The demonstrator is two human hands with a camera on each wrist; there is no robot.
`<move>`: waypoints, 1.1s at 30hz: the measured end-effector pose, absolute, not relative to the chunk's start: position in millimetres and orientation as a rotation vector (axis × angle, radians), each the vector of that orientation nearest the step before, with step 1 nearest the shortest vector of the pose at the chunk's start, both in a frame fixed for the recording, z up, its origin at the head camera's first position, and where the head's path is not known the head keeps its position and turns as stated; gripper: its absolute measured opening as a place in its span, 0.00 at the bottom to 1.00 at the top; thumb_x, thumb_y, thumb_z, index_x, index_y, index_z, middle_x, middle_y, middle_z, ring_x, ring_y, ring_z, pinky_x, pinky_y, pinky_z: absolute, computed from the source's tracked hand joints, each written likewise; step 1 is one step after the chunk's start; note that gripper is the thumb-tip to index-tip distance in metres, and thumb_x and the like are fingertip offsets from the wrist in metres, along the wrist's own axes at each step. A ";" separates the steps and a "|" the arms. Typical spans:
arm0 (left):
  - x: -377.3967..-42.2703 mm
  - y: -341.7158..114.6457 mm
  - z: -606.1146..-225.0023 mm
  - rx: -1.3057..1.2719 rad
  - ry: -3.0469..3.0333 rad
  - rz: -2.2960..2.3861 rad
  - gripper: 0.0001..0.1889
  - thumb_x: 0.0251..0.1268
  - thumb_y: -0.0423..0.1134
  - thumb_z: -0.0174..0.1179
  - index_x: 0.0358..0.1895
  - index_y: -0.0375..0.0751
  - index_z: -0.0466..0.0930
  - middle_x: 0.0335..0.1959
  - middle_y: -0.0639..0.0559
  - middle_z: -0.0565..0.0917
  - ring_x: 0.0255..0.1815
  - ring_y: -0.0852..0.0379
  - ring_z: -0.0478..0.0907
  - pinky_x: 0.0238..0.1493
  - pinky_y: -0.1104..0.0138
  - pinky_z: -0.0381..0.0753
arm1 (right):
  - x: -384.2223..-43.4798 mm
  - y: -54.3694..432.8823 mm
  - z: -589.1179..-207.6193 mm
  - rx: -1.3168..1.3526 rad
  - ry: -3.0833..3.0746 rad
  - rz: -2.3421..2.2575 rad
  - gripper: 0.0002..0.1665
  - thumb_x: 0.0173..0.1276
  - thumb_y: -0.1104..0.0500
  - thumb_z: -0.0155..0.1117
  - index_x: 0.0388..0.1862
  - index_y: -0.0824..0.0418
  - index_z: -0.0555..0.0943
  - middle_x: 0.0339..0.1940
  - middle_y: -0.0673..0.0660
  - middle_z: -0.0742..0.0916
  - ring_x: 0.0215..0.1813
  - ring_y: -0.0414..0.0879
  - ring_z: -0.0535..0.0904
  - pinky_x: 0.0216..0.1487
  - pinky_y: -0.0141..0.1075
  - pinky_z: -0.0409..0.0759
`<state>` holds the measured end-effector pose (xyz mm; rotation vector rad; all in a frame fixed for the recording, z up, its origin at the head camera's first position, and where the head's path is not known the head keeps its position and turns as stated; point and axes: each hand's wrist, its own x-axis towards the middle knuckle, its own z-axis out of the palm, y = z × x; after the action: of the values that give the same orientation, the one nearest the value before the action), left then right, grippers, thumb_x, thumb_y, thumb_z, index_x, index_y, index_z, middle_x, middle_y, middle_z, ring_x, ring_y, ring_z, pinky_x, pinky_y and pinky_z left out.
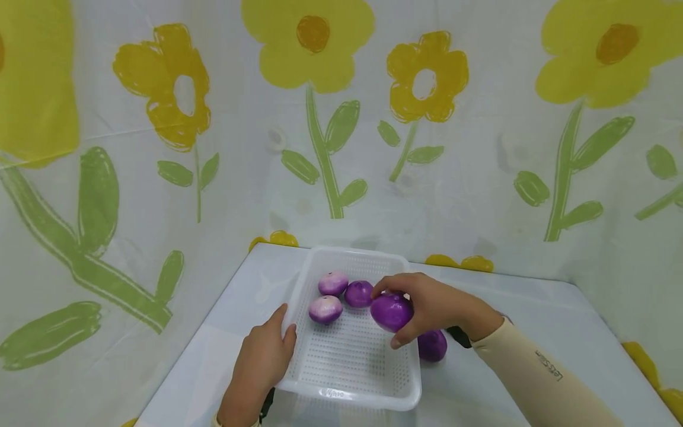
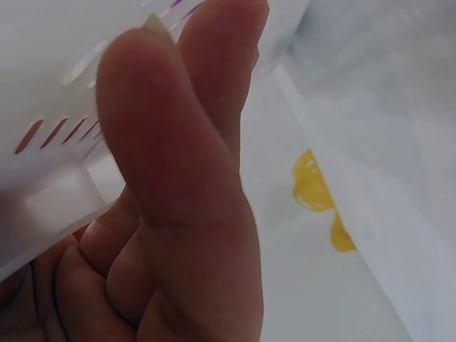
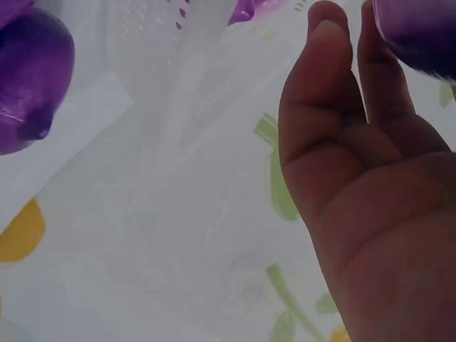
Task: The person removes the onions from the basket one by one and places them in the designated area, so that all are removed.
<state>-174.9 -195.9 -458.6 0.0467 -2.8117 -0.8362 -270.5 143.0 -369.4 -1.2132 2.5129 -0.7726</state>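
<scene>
A white plastic basket with slotted walls sits on the table, and my left hand grips its left rim. The left wrist view shows thumb and fingers around the basket's edge. Inside the basket, toward the back left, lie two purple-and-white onions and a purple onion. Over the basket's right side, my right hand holds another purple onion between thumb and fingers. In the right wrist view this onion is partly cut off.
One more purple onion lies on the table just outside the basket's right wall. A white cloth printed with yellow flowers hangs close behind the table and along both sides.
</scene>
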 end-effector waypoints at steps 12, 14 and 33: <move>-173.8 -196.3 -457.7 0.054 -2.826 -0.856 0.29 0.78 0.44 0.60 0.75 0.33 0.72 0.53 0.29 0.87 0.43 0.37 0.89 0.47 0.40 0.84 | -244.0 190.0 -391.6 -0.988 2.693 -1.058 0.58 0.42 0.41 0.93 0.72 0.46 0.75 0.57 0.45 0.85 0.51 0.47 0.85 0.45 0.35 0.86; -173.2 -196.5 -457.9 0.055 -2.823 -0.856 0.29 0.78 0.43 0.61 0.75 0.33 0.72 0.53 0.29 0.87 0.44 0.36 0.89 0.47 0.40 0.84 | -239.3 199.2 -394.8 -0.942 2.720 -1.111 0.57 0.42 0.42 0.93 0.71 0.48 0.76 0.57 0.48 0.86 0.51 0.48 0.85 0.44 0.36 0.87; -173.6 -198.0 -459.2 0.052 -2.820 -0.859 0.29 0.79 0.44 0.59 0.76 0.35 0.71 0.52 0.30 0.87 0.43 0.38 0.89 0.47 0.40 0.84 | -176.4 263.8 -451.5 -0.229 3.006 -1.244 0.59 0.47 0.43 0.91 0.78 0.47 0.73 0.69 0.62 0.71 0.55 0.59 0.82 0.43 0.32 0.85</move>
<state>-173.6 -198.0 -459.2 0.0522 -2.8200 -0.8586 -176.4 263.8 -451.5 -0.2286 3.0063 -1.2441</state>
